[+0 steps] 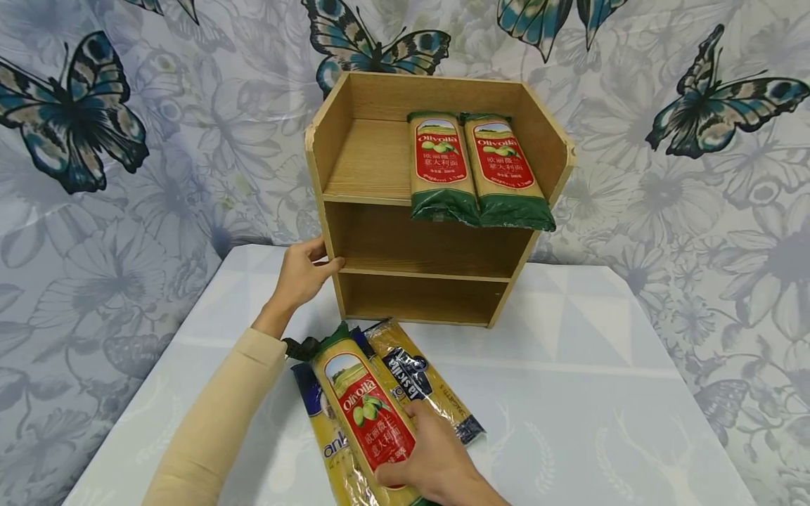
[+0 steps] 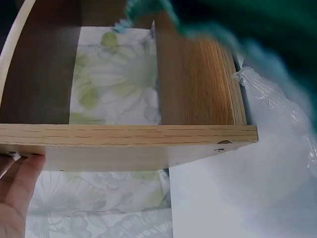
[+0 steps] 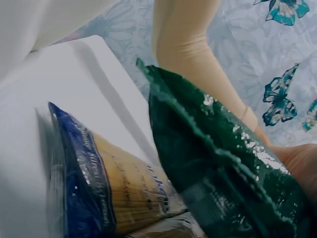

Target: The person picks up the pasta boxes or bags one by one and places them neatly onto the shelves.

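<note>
My left hand (image 1: 302, 273) grips the left side of a small wooden shelf (image 1: 370, 154), its thumb on the front edge. In the left wrist view, fingertips touch the side panel (image 2: 124, 136). My right hand (image 1: 436, 453) holds a red-labelled Olivoilà spaghetti pack (image 1: 363, 404), tilted above other packs. Its green end (image 3: 213, 163) fills much of the right wrist view. Beneath it lie a yellow-and-blue pasta pack (image 1: 334, 450) and another dark-labelled pack (image 1: 424, 376), both partly covered. Two matching red-labelled packs, a left one (image 1: 441, 158) and a right one (image 1: 503, 158), lie on the top shelf.
The shelf stands toward the back of a white table (image 1: 569, 393), with its middle compartment (image 1: 424, 239) and bottom compartment (image 1: 418, 299) facing me. Behind it hangs a butterfly-patterned cloth (image 1: 253, 126). My left sleeve (image 1: 221, 414) passes beside the packs.
</note>
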`<action>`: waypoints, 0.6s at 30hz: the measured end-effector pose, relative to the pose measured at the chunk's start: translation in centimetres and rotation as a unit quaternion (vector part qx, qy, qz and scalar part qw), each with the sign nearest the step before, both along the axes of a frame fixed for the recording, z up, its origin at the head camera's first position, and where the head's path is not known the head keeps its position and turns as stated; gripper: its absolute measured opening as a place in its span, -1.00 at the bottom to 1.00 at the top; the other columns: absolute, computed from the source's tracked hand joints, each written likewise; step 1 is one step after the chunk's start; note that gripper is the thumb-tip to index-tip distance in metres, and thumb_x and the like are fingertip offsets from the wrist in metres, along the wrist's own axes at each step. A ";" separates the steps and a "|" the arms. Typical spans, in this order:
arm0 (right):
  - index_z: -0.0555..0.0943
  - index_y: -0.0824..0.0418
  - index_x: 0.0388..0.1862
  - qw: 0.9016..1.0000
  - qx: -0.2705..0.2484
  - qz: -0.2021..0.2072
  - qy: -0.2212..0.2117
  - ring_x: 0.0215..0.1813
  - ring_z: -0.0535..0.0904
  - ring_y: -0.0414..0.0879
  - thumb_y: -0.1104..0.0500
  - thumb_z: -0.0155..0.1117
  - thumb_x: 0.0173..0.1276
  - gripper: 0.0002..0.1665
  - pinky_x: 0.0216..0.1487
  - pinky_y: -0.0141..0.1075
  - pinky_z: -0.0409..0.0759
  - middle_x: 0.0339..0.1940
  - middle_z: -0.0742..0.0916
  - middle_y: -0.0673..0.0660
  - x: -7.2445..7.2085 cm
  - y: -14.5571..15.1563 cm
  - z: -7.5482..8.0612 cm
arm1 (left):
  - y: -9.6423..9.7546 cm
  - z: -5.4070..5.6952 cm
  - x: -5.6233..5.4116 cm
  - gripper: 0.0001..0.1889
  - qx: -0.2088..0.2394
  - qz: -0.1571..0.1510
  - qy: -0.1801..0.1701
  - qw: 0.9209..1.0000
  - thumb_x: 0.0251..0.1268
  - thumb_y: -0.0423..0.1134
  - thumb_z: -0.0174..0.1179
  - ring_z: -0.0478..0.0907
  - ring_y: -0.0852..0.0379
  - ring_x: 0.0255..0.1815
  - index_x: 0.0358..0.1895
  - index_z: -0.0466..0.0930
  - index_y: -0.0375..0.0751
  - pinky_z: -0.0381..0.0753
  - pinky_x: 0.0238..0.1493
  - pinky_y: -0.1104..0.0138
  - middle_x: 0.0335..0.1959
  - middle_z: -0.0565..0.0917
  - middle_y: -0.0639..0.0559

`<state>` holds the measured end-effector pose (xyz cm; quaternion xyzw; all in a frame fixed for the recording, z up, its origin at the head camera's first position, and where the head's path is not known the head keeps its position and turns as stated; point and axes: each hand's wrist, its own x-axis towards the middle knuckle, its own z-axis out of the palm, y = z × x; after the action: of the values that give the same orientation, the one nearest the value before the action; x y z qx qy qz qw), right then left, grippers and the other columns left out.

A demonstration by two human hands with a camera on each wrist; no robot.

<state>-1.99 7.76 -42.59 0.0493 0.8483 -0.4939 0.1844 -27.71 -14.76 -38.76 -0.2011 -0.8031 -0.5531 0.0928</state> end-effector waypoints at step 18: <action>0.39 0.37 0.23 0.999 -0.030 -0.017 0.003 -0.28 0.59 0.00 0.09 0.77 -0.14 0.02 -0.37 -0.17 0.73 -0.23 0.61 0.16 0.9 3.2 3.5 | -0.2 -0.2 -0.2 -0.51 0.014 -0.006 -0.003 1.000 0.33 -0.38 0.38 0.64 -0.12 0.19 0.33 0.60 -0.21 0.66 0.16 0.03 0.15 0.68 -0.22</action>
<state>-1.12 10.98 -39.09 0.0566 0.8327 -0.5223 0.1749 -27.93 -14.96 -38.95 -0.2027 -0.7946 -0.5653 0.0899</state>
